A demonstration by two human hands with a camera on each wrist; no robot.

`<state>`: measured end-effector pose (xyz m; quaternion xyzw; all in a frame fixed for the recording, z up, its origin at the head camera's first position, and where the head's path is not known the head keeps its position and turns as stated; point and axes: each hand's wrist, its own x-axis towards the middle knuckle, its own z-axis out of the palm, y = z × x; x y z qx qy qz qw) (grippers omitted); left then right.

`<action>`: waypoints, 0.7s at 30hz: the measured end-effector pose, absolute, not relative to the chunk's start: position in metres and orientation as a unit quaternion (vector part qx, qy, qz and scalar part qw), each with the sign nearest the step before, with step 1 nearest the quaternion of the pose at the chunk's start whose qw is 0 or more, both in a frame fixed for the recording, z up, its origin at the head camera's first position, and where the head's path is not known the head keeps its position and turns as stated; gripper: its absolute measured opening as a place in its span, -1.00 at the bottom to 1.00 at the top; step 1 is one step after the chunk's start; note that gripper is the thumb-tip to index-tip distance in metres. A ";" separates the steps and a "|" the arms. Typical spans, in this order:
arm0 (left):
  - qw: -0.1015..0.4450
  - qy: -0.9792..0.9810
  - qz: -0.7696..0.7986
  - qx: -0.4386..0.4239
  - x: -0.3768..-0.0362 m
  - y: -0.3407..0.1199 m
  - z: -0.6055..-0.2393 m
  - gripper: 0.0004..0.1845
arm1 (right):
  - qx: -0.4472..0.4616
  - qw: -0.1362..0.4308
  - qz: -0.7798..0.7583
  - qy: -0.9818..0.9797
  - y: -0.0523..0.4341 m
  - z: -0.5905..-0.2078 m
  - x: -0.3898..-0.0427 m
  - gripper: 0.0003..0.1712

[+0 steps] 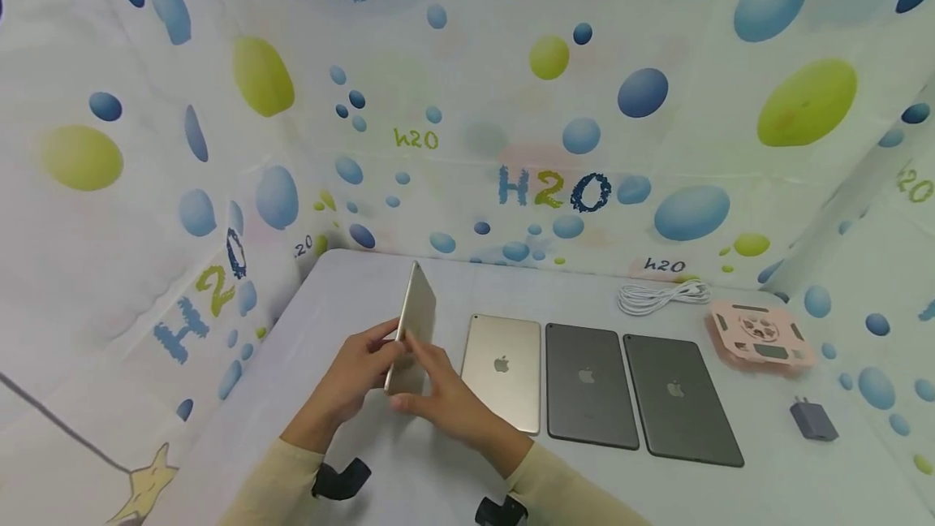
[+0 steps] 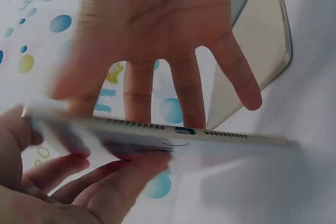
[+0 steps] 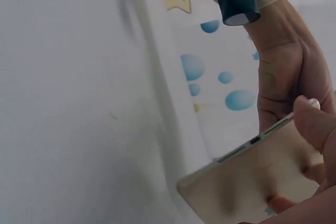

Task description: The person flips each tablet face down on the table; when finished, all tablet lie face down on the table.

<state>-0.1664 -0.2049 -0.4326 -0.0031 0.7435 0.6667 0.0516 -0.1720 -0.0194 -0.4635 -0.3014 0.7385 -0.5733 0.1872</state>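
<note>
Both hands hold one gold tablet (image 1: 413,325) on edge above the counter (image 1: 409,469): left hand (image 1: 358,376) has its grip closed on the near left edge, right hand (image 1: 445,396) pinches it from the right. Judging by the layout, three tablets already lie back-up in a row, gold flat tablet (image 1: 504,372), grey tablet (image 1: 590,385), second grey tablet (image 1: 679,400); the held one looks not yet placed. Further right: white cable (image 1: 661,296), pink stand (image 1: 760,334), grey charger (image 1: 812,420). Bubble-print curtain (image 1: 555,128) walls the space.
</note>
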 end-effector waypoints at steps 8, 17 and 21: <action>0.031 0.637 0.769 -0.049 -0.173 -0.220 -0.433 -0.49 | -0.258 0.122 -0.525 0.802 -0.015 -0.469 -0.172 -0.07; 0.059 0.613 0.785 -0.069 -0.182 -0.240 -0.445 -0.47 | -0.152 0.120 -0.559 0.806 -0.013 -0.470 -0.176 0.07; 0.054 0.618 0.777 -0.105 -0.186 -0.246 -0.454 -0.48 | -0.130 0.126 -0.572 0.800 -0.017 -0.470 -0.179 0.04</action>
